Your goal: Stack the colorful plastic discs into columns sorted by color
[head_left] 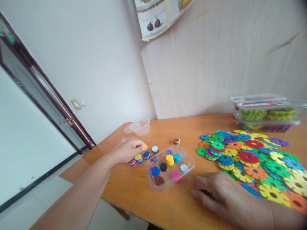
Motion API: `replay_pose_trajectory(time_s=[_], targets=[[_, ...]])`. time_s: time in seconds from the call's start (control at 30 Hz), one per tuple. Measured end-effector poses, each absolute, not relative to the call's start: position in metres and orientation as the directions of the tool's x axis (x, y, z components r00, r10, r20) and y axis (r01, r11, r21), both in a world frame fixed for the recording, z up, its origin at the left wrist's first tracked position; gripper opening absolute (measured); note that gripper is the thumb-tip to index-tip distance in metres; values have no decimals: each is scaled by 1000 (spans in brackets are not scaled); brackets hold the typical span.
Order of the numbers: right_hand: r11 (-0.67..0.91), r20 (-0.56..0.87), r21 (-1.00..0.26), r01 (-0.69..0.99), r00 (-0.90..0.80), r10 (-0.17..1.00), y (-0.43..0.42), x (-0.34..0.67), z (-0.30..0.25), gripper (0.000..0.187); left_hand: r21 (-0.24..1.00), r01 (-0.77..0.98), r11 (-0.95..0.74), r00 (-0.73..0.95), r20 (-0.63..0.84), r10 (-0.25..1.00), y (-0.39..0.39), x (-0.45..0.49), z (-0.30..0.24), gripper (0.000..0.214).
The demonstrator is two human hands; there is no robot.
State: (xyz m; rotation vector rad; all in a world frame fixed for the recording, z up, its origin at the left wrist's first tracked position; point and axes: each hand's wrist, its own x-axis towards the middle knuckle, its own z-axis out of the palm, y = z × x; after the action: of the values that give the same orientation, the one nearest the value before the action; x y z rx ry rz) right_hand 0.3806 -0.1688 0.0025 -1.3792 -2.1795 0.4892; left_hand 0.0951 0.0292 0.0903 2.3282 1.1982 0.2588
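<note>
My left hand reaches over the table's left part, thumb and fingers pinching a small yellow notched disc. Below and beside it stand short stacks of mixed small discs, one topped yellow, one blue and one white. To their right lies a clear plastic tray holding discs sorted by colour, among them a yellow stack, a brown stack and a pink stack. My right hand rests on the table right of the tray, fingers curled; whether anything is inside is hidden.
Large coloured notched discs spread across the right side. Behind them are stacked clear boxes of more pieces. A clear round tub stands at the back left near the table edge. A small brown-topped stack sits behind the tray.
</note>
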Motion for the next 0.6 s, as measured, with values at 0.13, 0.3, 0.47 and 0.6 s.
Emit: replay_pose_trajectory(time_s=[0.13, 0.3, 0.47, 0.6], targets=[[422, 224, -501, 755, -358, 906, -168, 380, 1, 23, 670, 640, -376, 556, -66, 829, 5, 99, 86, 36], [485, 339, -420, 767, -364, 868, -173, 376, 13, 21, 742, 522, -421, 530, 104, 842, -33, 106, 87, 35], [565, 535, -282, 776, -362, 764, -180, 359, 34, 16, 803, 426, -417, 536, 147, 831, -65, 105, 80, 49], [565, 593, -215, 796, -353, 723, -181, 334, 53, 35, 841, 348, -414, 567, 163, 808, -88, 106, 67, 51]])
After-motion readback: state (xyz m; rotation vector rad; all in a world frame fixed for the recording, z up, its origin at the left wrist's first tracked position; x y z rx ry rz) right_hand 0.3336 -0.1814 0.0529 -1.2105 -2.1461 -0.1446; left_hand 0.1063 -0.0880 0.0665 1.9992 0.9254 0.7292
